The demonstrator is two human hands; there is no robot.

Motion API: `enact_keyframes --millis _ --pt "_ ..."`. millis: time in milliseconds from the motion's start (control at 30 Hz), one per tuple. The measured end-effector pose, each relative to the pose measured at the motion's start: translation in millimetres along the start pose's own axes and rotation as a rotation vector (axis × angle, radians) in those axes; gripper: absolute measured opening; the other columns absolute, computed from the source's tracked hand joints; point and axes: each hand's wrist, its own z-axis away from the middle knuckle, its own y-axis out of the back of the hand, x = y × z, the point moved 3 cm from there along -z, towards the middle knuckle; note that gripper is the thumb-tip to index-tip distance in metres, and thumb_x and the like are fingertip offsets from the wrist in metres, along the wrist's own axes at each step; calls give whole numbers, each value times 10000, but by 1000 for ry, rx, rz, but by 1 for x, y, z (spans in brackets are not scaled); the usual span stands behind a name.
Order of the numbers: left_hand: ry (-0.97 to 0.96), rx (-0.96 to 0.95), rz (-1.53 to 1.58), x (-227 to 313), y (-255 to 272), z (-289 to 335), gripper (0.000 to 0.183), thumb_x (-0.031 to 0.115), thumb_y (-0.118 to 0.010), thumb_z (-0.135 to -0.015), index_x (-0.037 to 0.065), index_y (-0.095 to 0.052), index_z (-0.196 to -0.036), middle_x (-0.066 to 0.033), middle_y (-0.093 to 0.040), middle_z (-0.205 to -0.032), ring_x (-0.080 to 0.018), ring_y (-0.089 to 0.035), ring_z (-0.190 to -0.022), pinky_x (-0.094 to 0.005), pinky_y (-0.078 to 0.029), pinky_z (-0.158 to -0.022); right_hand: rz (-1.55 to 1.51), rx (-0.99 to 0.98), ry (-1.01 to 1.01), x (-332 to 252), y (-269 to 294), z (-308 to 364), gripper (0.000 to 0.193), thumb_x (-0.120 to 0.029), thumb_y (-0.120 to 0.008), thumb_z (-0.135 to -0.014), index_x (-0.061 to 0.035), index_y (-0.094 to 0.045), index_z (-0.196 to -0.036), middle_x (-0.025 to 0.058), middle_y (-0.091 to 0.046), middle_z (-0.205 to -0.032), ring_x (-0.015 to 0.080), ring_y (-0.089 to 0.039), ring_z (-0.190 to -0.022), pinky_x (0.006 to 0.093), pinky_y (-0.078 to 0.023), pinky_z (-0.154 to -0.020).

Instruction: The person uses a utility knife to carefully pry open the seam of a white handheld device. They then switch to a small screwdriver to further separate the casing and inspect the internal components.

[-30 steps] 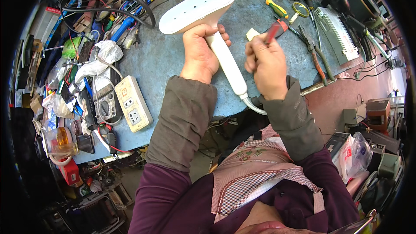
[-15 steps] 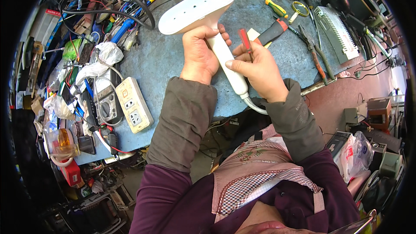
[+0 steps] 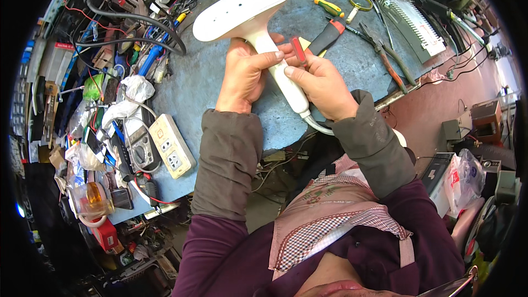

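A white handheld garment steamer (image 3: 242, 11) lies slantwise over the bench, its broad face with small holes turned up. My left hand (image 3: 240, 80) is closed round its upper handle, the thumb across the front and the fingers mostly behind. Further down, my right hand (image 3: 329, 89) has its thumb against the same handle. Between its fingers a small red-handled tool (image 3: 298, 49) sticks up; its working end is hidden. From the handle's bottom a pale cord (image 3: 318, 127) curves off under my right sleeve.
On the blue bench (image 3: 192, 80), a yellow-green screwdriver (image 3: 329, 6), a magnifying glass (image 3: 360, 3), a dark tool with red ends (image 3: 328, 36) and pliers (image 3: 385, 58) lie to the right. Left are a power strip (image 3: 172, 146), a multimeter (image 3: 144, 153) and tangled cables.
My left hand's grip has loosened, and its thumb now lies lower across the handle. The right hand still holds the red-handled tool by the handle. The view has shifted a little.
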Motion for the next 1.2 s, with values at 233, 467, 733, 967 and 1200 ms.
enact_keyframes --millis 233,467,733,967,1200 --pt "-38 -23 -3 -3 2 0 654 -96 -741 -868 -64 -423 -1439 -223 -620 -1292 -394 -711 -1182 -548 -621 -1031 173 -28 -72 5 2 8 229 -186 -717 -1009 16 -722 -1116 -19 -676 -893 59 -605 -764 269 -477 -657" --pt "20 -169 -188 -2 -10 0 693 53 -871 -857 -31 -461 -1410 -166 -706 -1235 -262 -717 -1153 -383 -574 -1014 83 152 117 5 5 21 253 -146 -764 -964 22 -710 -1145 -25 -672 -895 45 -592 -778 258 -472 -660" --pt "-128 -116 -196 -6 -3 0 594 88 -874 -867 -46 -520 -1325 -161 -735 -1136 -239 -745 -1028 -358 -581 -944 439 219 208 3 6 18 265 -225 -796 -958 25 -721 -1006 10 -684 -770 56 -591 -711 300 -486 -618" --pt "-145 -110 -142 -12 -1 1 556 97 -844 -896 -14 -536 -1346 -151 -742 -1138 -263 -748 -1039 -399 -574 -969 405 160 192 -10 1 29 229 -130 -804 -937 31 -710 -1069 9 -690 -847 48 -598 -754 280 -485 -630" --pt "-83 -196 -164 -10 -16 0 603 184 -800 -965 -14 -504 -1452 -135 -715 -1259 -229 -707 -1154 -383 -562 -996 295 269 298 7 5 29 236 -92 -808 -894 20 -708 -1076 73 -732 -916 100 -666 -784 298 -525 -663"
